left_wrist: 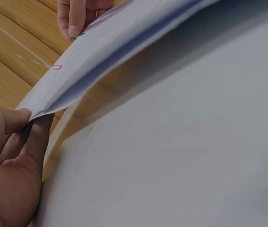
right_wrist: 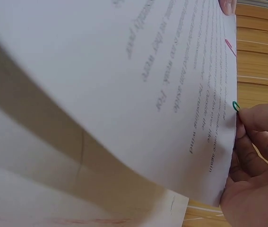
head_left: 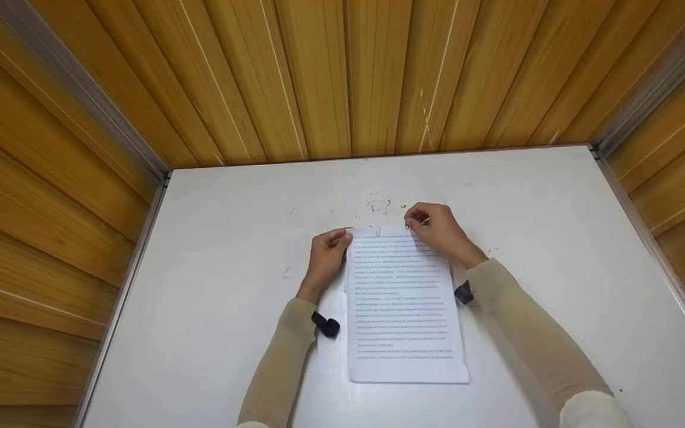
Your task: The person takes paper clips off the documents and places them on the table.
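A stack of printed paper sheets (head_left: 401, 309) is tilted up from the white table, its top edge toward the far wall. My left hand (head_left: 326, 257) pinches the top left corner between thumb and fingers. At the top edge, toward the right, the thumb and fingers of my right hand (head_left: 439, 230) pinch a green paper clip (right_wrist: 236, 106) that sits against the sheets. Between the two hands a pink paper clip (left_wrist: 56, 67) is on the top edge. In the left wrist view the side of the stack shows several layers and a bluish shaded gap.
The white table (head_left: 211, 285) carries dark scuff marks (head_left: 380, 205) beyond the paper. Yellow wood-panelled walls (head_left: 319, 77) rise at the back and both sides. A black wrist device (head_left: 326, 326) is on each forearm.
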`<state>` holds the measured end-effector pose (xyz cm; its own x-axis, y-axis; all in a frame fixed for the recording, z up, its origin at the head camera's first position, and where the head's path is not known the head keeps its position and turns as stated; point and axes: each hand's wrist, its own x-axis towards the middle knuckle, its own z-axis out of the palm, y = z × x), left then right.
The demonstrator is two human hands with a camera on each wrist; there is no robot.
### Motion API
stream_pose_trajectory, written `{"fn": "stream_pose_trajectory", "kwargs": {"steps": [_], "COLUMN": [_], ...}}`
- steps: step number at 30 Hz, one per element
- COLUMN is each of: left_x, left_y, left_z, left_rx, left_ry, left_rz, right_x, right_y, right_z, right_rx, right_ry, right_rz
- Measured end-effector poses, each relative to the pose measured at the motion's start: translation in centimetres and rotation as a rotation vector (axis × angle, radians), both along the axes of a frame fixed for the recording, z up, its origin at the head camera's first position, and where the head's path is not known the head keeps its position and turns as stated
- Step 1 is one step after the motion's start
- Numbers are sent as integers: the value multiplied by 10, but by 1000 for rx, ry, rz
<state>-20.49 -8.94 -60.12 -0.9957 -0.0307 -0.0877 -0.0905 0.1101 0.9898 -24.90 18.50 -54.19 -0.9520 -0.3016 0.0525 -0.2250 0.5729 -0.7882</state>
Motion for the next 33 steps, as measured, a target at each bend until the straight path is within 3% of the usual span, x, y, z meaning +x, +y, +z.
{"fn": "stream_pose_trajectory", "kwargs": {"steps": [9, 19, 33], "left_x": [2, 3, 3], "left_y": [0, 3, 2], "left_z": [-1, 0, 0], "left_rx": [11, -28, -39], "left_ry": [-5, -40, -16], "left_rz": [0, 18, 24], "right_x": [-2, -7, 1], "right_y": [1, 19, 55], "right_z": [2, 8, -2], "right_rx": [7, -22, -31], "right_ry": [20, 64, 68], "right_rz": [-23, -114, -172]}}
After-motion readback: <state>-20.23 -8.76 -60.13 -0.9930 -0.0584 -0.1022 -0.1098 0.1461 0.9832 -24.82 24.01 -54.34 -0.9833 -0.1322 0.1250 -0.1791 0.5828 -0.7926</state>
